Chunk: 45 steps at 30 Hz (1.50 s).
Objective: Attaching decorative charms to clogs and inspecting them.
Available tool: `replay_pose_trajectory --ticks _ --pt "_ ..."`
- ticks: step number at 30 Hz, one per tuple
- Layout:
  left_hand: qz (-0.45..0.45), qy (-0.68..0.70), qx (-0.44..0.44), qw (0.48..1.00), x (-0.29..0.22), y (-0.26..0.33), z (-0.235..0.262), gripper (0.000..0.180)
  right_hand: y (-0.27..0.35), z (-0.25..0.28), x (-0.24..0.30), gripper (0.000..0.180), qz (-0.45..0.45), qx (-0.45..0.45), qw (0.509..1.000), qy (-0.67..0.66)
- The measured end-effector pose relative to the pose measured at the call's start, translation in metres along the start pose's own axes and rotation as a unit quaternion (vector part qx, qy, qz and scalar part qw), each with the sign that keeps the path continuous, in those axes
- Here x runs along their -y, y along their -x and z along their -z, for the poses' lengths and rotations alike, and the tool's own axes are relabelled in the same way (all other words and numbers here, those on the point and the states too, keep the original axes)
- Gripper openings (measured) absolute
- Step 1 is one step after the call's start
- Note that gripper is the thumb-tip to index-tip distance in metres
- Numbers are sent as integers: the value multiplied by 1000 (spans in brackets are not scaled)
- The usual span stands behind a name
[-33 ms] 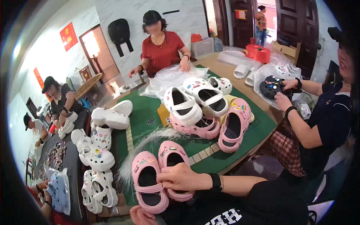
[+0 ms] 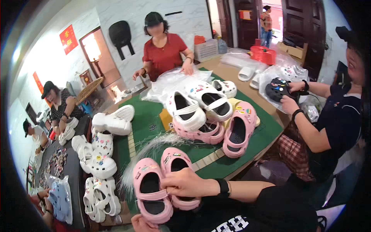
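A pair of pink clogs with colourful charms lies side by side before me, the left clog (image 2: 147, 169) slightly nearer than the right clog (image 2: 177, 156). My right hand (image 2: 187, 183) reaches across the right clog, fingers closed in a pinch at the inner edges where the two meet by the heel straps. Whether a thin tie is also between those fingertips, I cannot make out. Low in the picture, my left hand (image 2: 142, 224) has its fingers curled against the left clog's heel; the rest of it is cut off. A bundle of thin clear strands (image 2: 145, 149) lies behind the clogs.
White and pink clogs are piled on the green mat (image 2: 210, 164); a pink clog (image 2: 240, 131) leans at the right. White clogs (image 2: 102, 164) line the left. A co-worker at right handles a black clog (image 2: 278, 89); another, across, handles clear plastic bags (image 2: 174, 81).
The left pink clog has shifted slightly left and down, its heel tipping toward me. My left hand has moved a little left and down with it. The right hand keeps its pinch.
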<state>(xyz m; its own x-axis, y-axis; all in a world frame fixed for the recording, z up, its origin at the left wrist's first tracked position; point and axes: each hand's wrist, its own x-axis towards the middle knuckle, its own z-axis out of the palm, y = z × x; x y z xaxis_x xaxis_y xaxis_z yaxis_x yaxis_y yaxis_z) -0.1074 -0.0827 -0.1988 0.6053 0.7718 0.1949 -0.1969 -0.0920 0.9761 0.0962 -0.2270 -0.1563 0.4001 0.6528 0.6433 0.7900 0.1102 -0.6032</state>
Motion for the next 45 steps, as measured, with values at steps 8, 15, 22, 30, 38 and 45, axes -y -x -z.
replay_pose_trajectory --ticks 8,15,22,30,38,45 --pt "-65 57 99 991 44 -66 -53 26 -30 114 18 9 -76 -133 951 -268" --pt "-42 -79 107 990 6 -12 -31 29 -63 225 29 11 -13 -316 942 -113" --pt "68 20 93 993 9 -8 -49 20 -89 275 -77 13 -18 -439 888 133" --pt "86 10 105 991 6 -15 -55 20 -50 341 -212 23 -161 -342 810 449" --pt "117 -21 100 988 0 -52 -45 14 -21 347 -225 25 -242 -180 762 572" --pt "15 -154 56 986 -10 -141 33 18 -22 313 -105 36 -207 -283 864 361"
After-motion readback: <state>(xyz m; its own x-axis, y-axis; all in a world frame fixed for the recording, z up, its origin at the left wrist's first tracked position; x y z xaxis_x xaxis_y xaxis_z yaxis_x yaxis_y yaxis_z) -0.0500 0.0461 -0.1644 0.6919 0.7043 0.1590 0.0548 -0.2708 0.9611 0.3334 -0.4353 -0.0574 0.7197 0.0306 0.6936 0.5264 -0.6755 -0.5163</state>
